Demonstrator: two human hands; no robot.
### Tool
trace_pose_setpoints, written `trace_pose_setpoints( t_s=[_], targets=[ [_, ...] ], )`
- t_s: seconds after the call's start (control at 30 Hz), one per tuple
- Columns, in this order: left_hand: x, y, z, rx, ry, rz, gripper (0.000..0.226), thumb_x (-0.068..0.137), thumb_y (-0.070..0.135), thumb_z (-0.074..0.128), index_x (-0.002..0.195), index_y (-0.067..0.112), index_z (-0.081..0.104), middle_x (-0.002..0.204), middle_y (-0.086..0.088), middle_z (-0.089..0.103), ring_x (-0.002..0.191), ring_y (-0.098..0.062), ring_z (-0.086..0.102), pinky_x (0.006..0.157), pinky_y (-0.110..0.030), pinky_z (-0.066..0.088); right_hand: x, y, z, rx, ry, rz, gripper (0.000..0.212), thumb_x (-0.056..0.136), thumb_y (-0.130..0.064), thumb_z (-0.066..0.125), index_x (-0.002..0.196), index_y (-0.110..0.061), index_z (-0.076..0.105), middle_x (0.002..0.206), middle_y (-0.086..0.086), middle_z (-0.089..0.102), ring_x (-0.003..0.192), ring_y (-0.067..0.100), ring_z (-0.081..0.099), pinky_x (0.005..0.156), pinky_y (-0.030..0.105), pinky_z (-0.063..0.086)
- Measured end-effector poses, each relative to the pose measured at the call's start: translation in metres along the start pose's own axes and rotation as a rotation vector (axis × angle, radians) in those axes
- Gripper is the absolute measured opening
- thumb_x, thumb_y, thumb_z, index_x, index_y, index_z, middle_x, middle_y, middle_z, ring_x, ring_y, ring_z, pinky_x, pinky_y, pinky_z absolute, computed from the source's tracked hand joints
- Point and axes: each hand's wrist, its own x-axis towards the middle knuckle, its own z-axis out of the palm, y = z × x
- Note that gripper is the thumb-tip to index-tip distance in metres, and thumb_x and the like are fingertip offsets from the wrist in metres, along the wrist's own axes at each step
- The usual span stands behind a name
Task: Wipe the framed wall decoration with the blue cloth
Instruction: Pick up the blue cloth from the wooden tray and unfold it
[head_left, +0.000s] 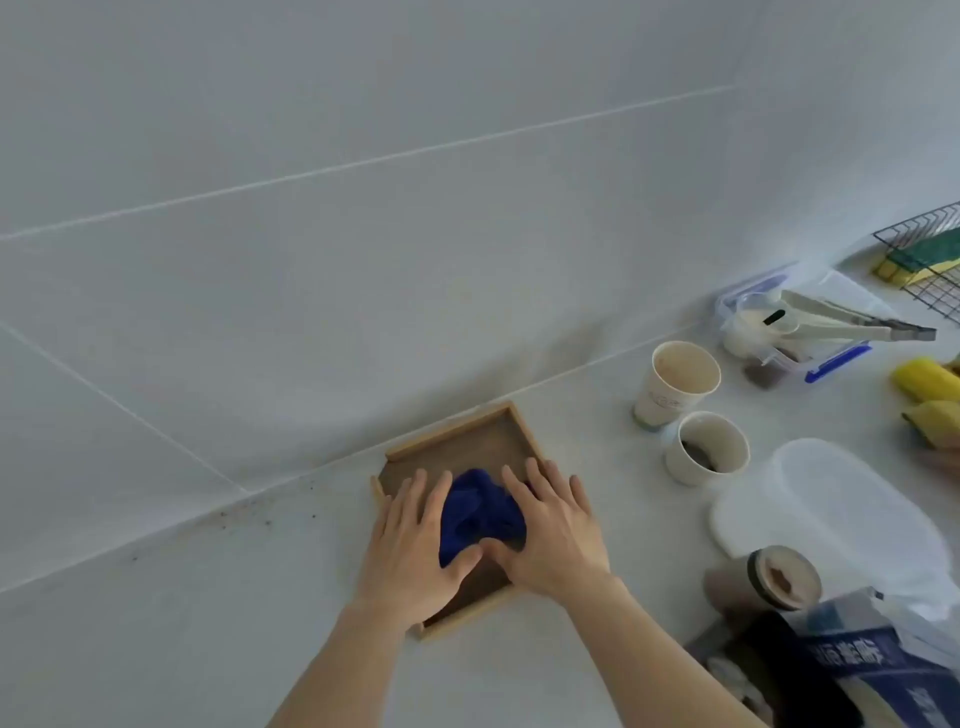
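A square frame (457, 436) with a light wooden rim and a brown inner panel lies flat on the white counter, close to the wall. A bunched dark blue cloth (480, 512) rests on the panel. My left hand (415, 540) lies flat on the frame's left side, its thumb touching the cloth. My right hand (556, 530) lies flat on the right side, thumb pressed on the cloth's lower edge. Both hands flank the cloth with fingers spread, and they hide the frame's near half.
Two paper cups (680, 382) (709, 449) stand right of the frame. Behind them is a clear box with blue clips (789, 327) holding tongs. A white lid (831, 514), a jar (784, 577), a dark bag (857, 670), yellow sponges (930, 384) and a wire rack (930, 260) crowd the right.
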Motion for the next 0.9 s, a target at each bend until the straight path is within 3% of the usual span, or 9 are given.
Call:
trace_pose_setpoints(
  t_s=[0.13, 0.3, 0.5, 0.63, 0.73, 0.9],
  targets=[
    [0.002, -0.001, 0.007, 0.003, 0.017, -0.004, 0.088, 0.092, 0.073, 0.048, 0.163, 0.034, 0.013, 0.169, 0.004, 0.029, 0.157, -0.020, 0.023, 0.128, -0.036, 0.019, 0.002, 0.002, 0.003, 0.001, 0.004, -0.020, 0.085, 0.092, -0.066, 0.056, 0.163, -0.032, 0.023, 0.170, 0.002, 0.030, 0.161, 0.030, 0.012, 0.132, 0.049, 0.008],
    [0.004, 0.006, 0.008, 0.017, 0.093, -0.027, 0.069, 0.096, 0.059, 0.057, 0.155, 0.036, 0.032, 0.143, 0.012, 0.058, 0.133, -0.014, 0.051, 0.114, -0.030, 0.038, 0.006, -0.001, 0.003, -0.002, 0.041, -0.018, 0.054, 0.099, -0.045, 0.059, 0.150, -0.032, 0.046, 0.149, -0.005, 0.055, 0.146, 0.024, 0.040, 0.123, 0.041, 0.030],
    [0.007, 0.011, 0.000, -0.049, 0.106, -0.089, 0.044, 0.099, 0.040, 0.063, 0.140, 0.036, 0.049, 0.124, 0.012, 0.067, 0.114, -0.013, 0.063, 0.097, -0.027, 0.050, 0.009, -0.002, -0.004, 0.010, 0.078, 0.005, 0.022, 0.105, -0.029, 0.053, 0.126, -0.025, 0.061, 0.120, -0.002, 0.065, 0.112, 0.022, 0.059, 0.092, 0.034, 0.051],
    [0.006, 0.010, -0.014, -0.061, 0.134, -0.098, 0.030, 0.101, 0.034, 0.059, 0.131, 0.035, 0.055, 0.120, 0.012, 0.067, 0.110, -0.014, 0.064, 0.092, -0.027, 0.050, 0.009, -0.002, -0.013, 0.027, 0.107, 0.024, 0.018, 0.105, -0.025, 0.049, 0.118, -0.024, 0.062, 0.111, -0.002, 0.066, 0.103, 0.022, 0.061, 0.077, 0.031, 0.045],
    [0.002, 0.008, -0.028, -0.048, 0.170, -0.093, 0.026, 0.102, 0.034, 0.059, 0.128, 0.035, 0.057, 0.120, 0.013, 0.069, 0.109, -0.014, 0.066, 0.095, -0.028, 0.051, 0.007, -0.004, -0.023, 0.029, 0.125, 0.031, 0.020, 0.104, -0.022, 0.048, 0.115, -0.023, 0.063, 0.109, -0.001, 0.067, 0.101, 0.024, 0.061, 0.073, 0.030, 0.039],
    [-0.009, 0.005, -0.059, 0.008, 0.227, -0.085, 0.027, 0.099, 0.032, 0.062, 0.126, 0.038, 0.060, 0.120, 0.015, 0.071, 0.111, -0.013, 0.066, 0.099, -0.030, 0.050, 0.003, -0.010, -0.046, 0.028, 0.166, 0.015, 0.018, 0.104, -0.021, 0.048, 0.111, -0.023, 0.064, 0.107, 0.000, 0.069, 0.098, 0.025, 0.063, 0.075, 0.033, 0.047]
  ],
)
